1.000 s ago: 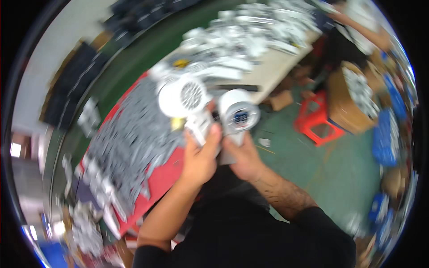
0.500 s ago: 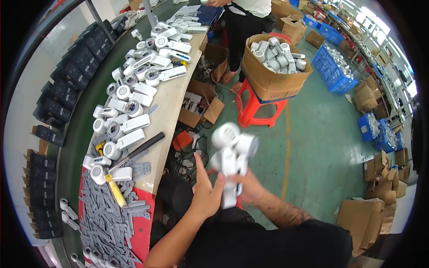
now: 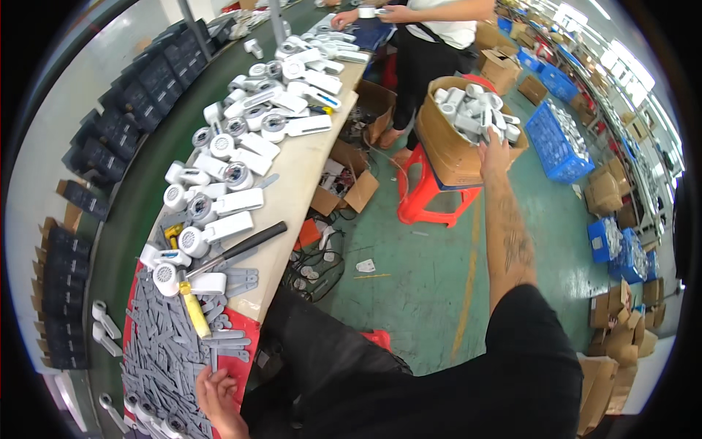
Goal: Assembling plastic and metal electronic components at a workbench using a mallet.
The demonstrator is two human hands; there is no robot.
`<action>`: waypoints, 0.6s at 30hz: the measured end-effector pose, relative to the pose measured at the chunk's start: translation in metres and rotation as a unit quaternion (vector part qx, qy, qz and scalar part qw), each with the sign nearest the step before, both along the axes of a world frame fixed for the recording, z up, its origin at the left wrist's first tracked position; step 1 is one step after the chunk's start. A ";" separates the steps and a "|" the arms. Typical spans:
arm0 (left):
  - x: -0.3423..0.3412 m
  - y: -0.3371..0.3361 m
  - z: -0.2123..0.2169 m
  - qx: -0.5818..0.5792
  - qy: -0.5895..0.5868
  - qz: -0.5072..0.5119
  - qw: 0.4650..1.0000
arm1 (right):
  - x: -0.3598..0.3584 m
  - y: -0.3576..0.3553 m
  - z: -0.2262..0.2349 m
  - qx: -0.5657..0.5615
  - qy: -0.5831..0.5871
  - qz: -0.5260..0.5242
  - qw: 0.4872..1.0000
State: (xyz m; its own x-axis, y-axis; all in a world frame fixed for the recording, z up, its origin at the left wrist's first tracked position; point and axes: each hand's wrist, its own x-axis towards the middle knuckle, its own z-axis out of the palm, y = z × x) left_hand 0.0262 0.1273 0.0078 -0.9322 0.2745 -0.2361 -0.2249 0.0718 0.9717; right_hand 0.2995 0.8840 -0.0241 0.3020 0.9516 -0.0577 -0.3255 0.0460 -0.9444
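My right arm stretches far forward to a cardboard box (image 3: 453,162) heaped with white handheld fans (image 3: 468,106). There my right hand (image 3: 495,150) is closed at the near right of the heap, its fingertips on a white fan; part of the grip is hidden. At lower left, my left hand (image 3: 219,401) is low over the red mat (image 3: 245,329), fingers curled at the end of a thin grey plastic strip (image 3: 214,358). Around it lies a dense pile of grey strips (image 3: 157,344). Several white fans (image 3: 234,201) crowd the table beyond.
A hammer (image 3: 248,241) with a black handle and a yellow-handled tool (image 3: 195,313) lie by the strips. The box stands on a red stool (image 3: 431,201). Another person (image 3: 431,51) works at the table's far end. Blue crates (image 3: 556,143) and cartons (image 3: 614,314) line the right side.
My hands have parted: the bunch of white fans is gone from in front of me. The right hand has reached forward to the box, the left down to the grey strips.
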 end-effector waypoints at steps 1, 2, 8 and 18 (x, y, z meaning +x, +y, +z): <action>-0.003 -0.018 -0.003 -0.001 0.001 0.016 1.000 | -0.004 -0.014 -0.029 0.042 -0.025 0.022 0.999; -0.008 -0.037 -0.008 0.000 0.053 0.035 0.998 | -0.004 -0.035 -0.057 0.085 -0.049 0.045 0.994; -0.036 -0.084 0.050 -0.164 0.217 0.086 0.958 | -0.128 -0.278 -0.105 0.110 -0.231 0.205 0.945; -0.222 -0.146 0.079 -0.257 0.173 0.127 0.942 | -0.293 -0.460 -0.005 0.613 -0.289 0.405 0.614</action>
State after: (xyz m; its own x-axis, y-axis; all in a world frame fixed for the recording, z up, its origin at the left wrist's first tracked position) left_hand -0.1956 -0.0187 0.0867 -0.9980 -0.0355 0.0522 0.0249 0.5392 0.8418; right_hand 0.0066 0.4237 -0.0286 -0.6661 0.0249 0.7454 -0.3373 0.8813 -0.3309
